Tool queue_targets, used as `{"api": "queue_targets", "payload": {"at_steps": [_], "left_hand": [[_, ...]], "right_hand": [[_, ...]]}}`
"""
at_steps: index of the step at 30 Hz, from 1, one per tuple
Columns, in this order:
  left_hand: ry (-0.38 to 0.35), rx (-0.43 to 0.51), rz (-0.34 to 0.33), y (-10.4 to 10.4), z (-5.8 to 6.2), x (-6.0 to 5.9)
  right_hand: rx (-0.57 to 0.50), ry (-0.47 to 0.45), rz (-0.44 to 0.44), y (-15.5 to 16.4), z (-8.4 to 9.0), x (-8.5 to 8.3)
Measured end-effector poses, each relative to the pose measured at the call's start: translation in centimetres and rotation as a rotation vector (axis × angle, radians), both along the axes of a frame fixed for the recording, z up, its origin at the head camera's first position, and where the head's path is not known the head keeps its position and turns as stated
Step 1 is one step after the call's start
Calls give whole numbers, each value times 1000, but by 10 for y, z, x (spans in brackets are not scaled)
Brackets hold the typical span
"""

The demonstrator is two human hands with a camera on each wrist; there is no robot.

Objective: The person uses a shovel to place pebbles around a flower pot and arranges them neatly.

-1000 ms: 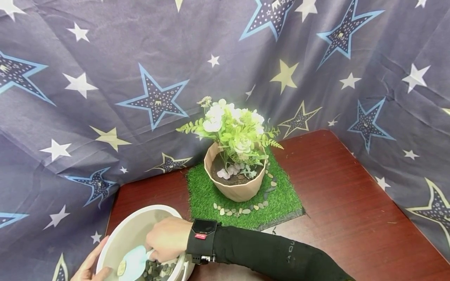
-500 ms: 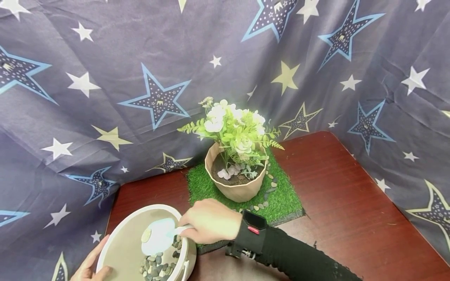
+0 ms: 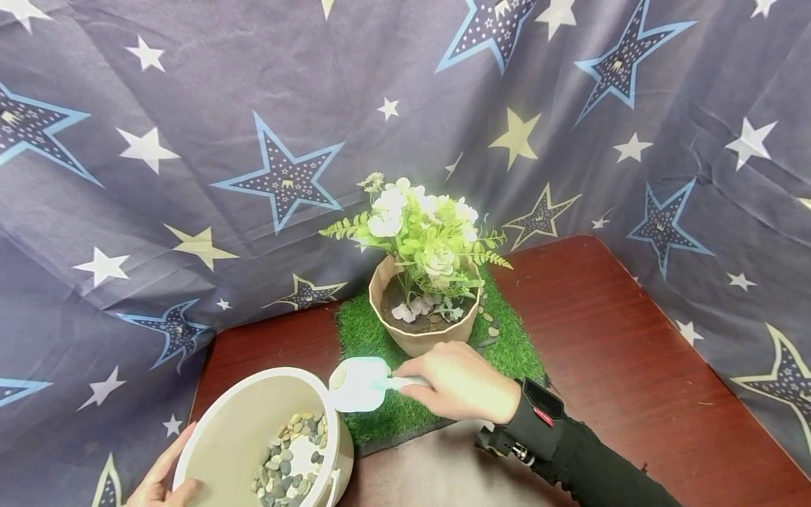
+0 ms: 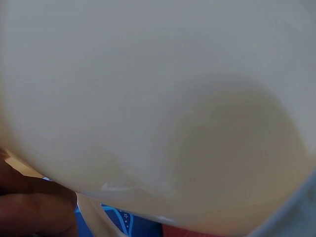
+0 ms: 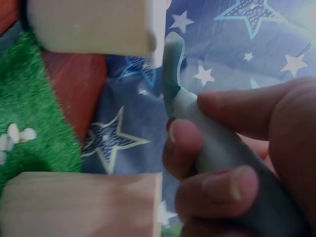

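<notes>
Backdrop: I see a dark star-printed cloth (image 3: 190, 141) hanging behind and to both sides.
Table: a red-brown wooden table (image 3: 633, 366) runs from near to far right.
Turf: a square of green artificial grass (image 3: 367, 338) lies at the far middle of the table.
Bucket: a cream plastic bucket (image 3: 234, 422) sits near left, just beside the turf's near left corner, with grey and tan pebbles (image 3: 285, 458) heaped in its bottom.
Flowerpot: a beige faceted pot (image 3: 421, 338) stands on the turf, holding white flowers and green fern (image 3: 418, 232).
Right hand: my right hand (image 3: 459, 380) is over the turf just in front of the pot, fingers curled round the scoop's handle; the wrist view shows the same grip.
Left hand: my left hand (image 3: 161, 482) holds the bucket's near left rim, thumb over the edge.
Scoop: a small pale blue scoop (image 3: 357, 384) hovers above the turf between bucket and pot.
Pebble: one pale pebble (image 3: 338, 378) rides in the scoop's bowl.
</notes>
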State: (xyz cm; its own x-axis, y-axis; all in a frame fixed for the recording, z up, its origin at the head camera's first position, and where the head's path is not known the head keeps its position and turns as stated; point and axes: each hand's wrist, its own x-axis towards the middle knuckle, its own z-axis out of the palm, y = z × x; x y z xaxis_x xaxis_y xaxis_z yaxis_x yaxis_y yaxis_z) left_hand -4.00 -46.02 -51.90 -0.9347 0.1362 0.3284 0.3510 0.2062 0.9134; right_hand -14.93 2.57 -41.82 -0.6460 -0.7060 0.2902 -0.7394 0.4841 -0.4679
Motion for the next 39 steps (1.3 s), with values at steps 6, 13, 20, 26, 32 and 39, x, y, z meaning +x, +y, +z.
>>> {"api": "queue_targets", "payload": {"at_steps": [6,13,20,26,32,39], "left_hand": [[2,40,40,7,-2,-1],[-2,65,47,8,-1,0],[11,115,23,7,0,1],[32,122,-27,4,-1,-1],[40,126,-20,7,-3,-2],[0,60,82,8,3,3]], "right_hand": [[19,-45,-77,8,-21,3],[39,-61,-141,6,-40,5],[51,-64,-249,-16,-92,12],[-34,-116,-306,-46,-150,20],[-114,-210,-376,-64,-174,28],[-204,-279,-425,-78,-175,30]]}}
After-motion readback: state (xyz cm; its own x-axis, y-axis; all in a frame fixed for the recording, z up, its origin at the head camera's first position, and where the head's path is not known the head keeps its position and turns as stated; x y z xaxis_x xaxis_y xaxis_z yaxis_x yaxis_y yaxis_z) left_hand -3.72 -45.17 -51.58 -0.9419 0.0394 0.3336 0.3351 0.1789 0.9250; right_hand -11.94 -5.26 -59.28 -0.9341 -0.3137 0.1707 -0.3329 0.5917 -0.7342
